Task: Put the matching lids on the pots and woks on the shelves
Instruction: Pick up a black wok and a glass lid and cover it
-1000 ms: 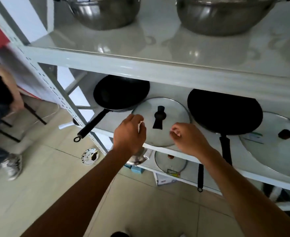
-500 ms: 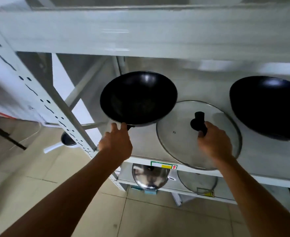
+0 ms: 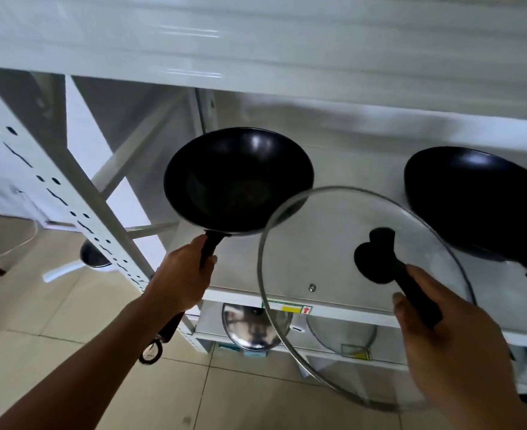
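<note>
**Glass lid held beside a black wok at the middle shelf**

The lid [image 3: 333,268] is a round pane of clear glass with a thin metal rim, a small metal vent stud near its lower edge and a long black handle across its middle. The right hand [image 3: 451,346] has its grip closed around that handle and holds the lid tilted, clear of the shelf [image 3: 256,297], with its upper left edge overlapping the rim of the wok [image 3: 239,181]. That wok is deep, round and black, glossy inside; the left hand [image 3: 181,279] has its grip closed around its black handle, whose end carries a hanging ring below the wrist.

Two black woks are in view: the held one and a second wok [image 3: 479,203] to the right of the lid, resting on the same shelf. On the shelf below the lid lie two more lids, a shiny metal lid [image 3: 254,328] and a smaller glass lid [image 3: 343,335] to its right.

A label [image 3: 287,308] in green, yellow and red sits on the shelf edge behind the lid; its writing is too small to read.
</note>
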{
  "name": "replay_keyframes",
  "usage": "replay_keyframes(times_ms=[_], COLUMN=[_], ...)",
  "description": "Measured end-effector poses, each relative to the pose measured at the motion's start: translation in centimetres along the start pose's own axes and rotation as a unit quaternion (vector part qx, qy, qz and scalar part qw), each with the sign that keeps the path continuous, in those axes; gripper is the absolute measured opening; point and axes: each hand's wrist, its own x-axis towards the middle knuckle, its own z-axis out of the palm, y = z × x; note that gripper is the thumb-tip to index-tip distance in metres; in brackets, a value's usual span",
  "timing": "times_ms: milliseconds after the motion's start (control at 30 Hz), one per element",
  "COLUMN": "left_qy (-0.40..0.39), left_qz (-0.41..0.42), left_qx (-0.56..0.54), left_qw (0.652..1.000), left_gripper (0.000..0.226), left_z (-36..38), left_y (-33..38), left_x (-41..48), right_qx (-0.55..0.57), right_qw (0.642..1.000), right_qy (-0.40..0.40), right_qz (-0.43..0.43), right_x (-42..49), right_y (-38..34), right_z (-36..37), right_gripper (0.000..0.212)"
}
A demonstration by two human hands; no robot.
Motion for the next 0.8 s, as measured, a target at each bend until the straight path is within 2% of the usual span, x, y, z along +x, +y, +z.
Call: replay_keyframes(times_ms=[133,233,400,500,600,800], left_qy=[-0.002,0.003,0.008,0.017,0.015,0.009], left_qz=[0.017,0.042,0.060,0.046,0.038,0.028], left_qx=[-0.028,-0.043,-0.066,-0.056,-0.042,-0.041], left_qw=[0.999,0.998,0.996,0.997,0.998,0.999], left_gripper=[0.026,0.020,0.022,0.005,0.007,0.006], left_z=[0.3,1.0,1.8,2.0,2.2,2.1], left_y=[0.5,1.1,1.6,1.8,2.1,2.4], left_x=[-1.9,-3.9,-5.5,-5.5,-5.5,-5.6], right_qx=[0.071,0.046,0.015,0.015,0.014,-0.010], right_qw=[0.996,0.995,0.992,0.991,0.988,0.982], right_qy=[0.032,0.033,-0.002,-0.028,-0.041,-0.048], right_qz=[-0.048,-0.086,-0.124,-0.132,-0.151,-0.184], right_x=[2.3,6.1,11.4,13.5,15.5,16.7], right_y=[-3.2,-5.3,-8.3,-9.4,-9.5,-9.7], right_z=[0.0,2.6,6.6,8.2,9.9,11.5], right_gripper=[0.032,0.028,0.037,0.027,0.017,0.024])
